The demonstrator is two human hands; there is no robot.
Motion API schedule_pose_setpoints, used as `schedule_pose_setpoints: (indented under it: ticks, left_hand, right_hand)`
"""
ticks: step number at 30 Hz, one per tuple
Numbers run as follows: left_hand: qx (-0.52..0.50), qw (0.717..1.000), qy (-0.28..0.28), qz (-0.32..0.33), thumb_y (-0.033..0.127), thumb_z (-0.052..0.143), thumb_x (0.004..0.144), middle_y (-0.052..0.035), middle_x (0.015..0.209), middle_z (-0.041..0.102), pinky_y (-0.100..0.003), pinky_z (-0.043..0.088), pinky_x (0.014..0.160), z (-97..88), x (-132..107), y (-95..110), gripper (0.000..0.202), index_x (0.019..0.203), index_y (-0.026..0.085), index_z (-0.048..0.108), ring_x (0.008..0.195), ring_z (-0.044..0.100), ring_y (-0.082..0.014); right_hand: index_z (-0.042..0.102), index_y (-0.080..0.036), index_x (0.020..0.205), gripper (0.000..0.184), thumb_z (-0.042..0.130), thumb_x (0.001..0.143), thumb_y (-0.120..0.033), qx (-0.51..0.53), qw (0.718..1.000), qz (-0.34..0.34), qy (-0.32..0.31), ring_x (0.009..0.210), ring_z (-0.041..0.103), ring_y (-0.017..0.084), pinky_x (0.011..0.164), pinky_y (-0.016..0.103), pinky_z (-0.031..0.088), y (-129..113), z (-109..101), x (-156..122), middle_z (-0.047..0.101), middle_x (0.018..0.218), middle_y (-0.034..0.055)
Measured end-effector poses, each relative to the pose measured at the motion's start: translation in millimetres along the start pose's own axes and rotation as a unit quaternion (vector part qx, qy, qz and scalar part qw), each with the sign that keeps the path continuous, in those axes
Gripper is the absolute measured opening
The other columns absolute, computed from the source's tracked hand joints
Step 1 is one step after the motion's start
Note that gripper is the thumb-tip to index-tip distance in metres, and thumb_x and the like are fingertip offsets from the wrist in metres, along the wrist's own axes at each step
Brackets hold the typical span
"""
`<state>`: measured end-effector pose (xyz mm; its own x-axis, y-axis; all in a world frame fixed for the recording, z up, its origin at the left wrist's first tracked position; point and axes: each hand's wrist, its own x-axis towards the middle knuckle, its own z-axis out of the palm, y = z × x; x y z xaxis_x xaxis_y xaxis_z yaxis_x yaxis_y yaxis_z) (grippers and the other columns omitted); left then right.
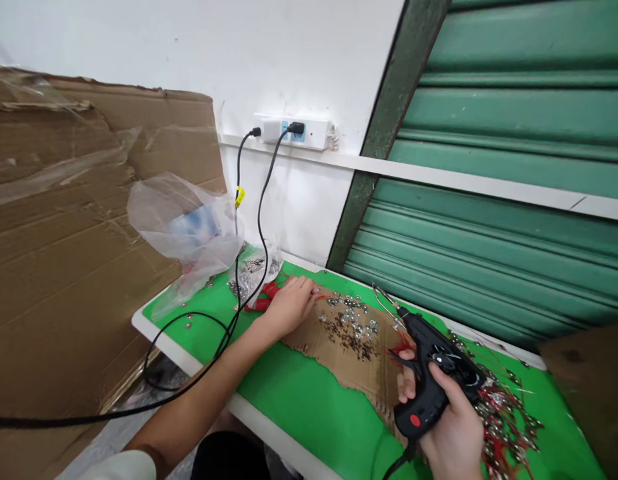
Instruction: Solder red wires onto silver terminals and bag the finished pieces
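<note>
My right hand (451,417) is wrapped round the grip of a black soldering gun (436,363). Its metal tip and thin solder guide point up and to the left, above the cardboard. At the far side of the table, my left hand (293,303) is closed, with thin red wire showing at its fingertips; the fingers partly hide what they pinch. Red wire bundles (259,305) lie beside that wrist. Small shiny metal parts (356,313) are scattered on the cardboard sheet (333,367), close to dark little bits (356,340).
Metal parts with red wires (509,420) are heaped at the right of the green tabletop (289,393). Plastic bags (256,273) stand at the back left, near a large cardboard box (89,220). Black cables (263,220) hang from a wall socket (316,133) and cross over my left forearm.
</note>
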<state>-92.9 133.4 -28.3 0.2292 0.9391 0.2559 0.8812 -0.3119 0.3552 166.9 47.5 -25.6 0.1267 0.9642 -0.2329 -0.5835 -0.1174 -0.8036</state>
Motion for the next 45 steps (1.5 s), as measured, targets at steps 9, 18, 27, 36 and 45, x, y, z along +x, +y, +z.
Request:
schedule_pose_setpoints:
  ticks: [9,18,27,36,45]
  left_hand:
    - [-0.154,0.985,-0.058,0.050,0.020,0.055,0.090,-0.0053,0.098,0.068,-0.027,0.051,0.082,15.4,-12,-11,0.011,0.091,0.018,0.066,0.090,0.062,-0.0167]
    - [-0.138,0.986,-0.083,0.048,0.023,0.053,0.091,-0.0054,0.116,0.066,-0.033,0.050,0.098,17.5,-14,-12,0.017,0.095,0.022,0.070,0.106,0.062,-0.0187]
    - [-0.139,0.986,-0.082,0.042,0.026,0.051,0.093,-0.0061,0.119,0.066,-0.031,0.051,0.097,18.2,-14,-14,0.021,0.095,0.021,0.070,0.107,0.061,-0.0184]
    - [-0.153,0.983,-0.092,0.031,0.027,0.049,0.093,-0.0070,0.115,0.067,-0.031,0.051,0.097,13.8,-17,-13,0.023,0.095,0.020,0.071,0.106,0.061,-0.0189]
    - [-0.166,0.982,-0.082,0.025,0.023,0.051,0.090,-0.0058,0.106,0.067,-0.030,0.051,0.090,9.1,-20,-15,0.017,0.089,0.021,0.069,0.097,0.062,-0.0181]
  right_hand:
    - [0.070,-0.020,0.106,0.032,0.068,0.078,-0.036,-0.034,0.998,0.040,-0.020,0.049,0.045,0.014,0.045,0.022,0.042,4,6,-4,0.058,0.061,0.0030]
    - [0.073,-0.016,0.089,0.028,0.068,0.078,-0.041,-0.095,0.991,0.091,-0.026,0.046,0.046,0.014,0.044,0.024,0.038,12,4,0,0.051,0.050,0.0029]
    - [0.074,-0.015,0.088,0.030,0.072,0.076,-0.042,-0.129,0.986,0.101,-0.024,0.047,0.047,0.012,0.045,0.022,0.038,9,15,-3,0.052,0.051,0.0020]
    - [0.073,-0.014,0.082,0.031,0.070,0.078,-0.045,-0.188,0.969,0.146,-0.063,0.043,0.047,0.012,0.044,0.023,0.035,14,9,1,0.051,0.047,0.0014]
    - [0.072,-0.013,0.076,0.036,0.072,0.074,-0.049,-0.257,0.951,0.164,-0.051,0.042,0.046,0.013,0.043,0.024,0.034,16,5,3,0.052,0.046,0.0021]
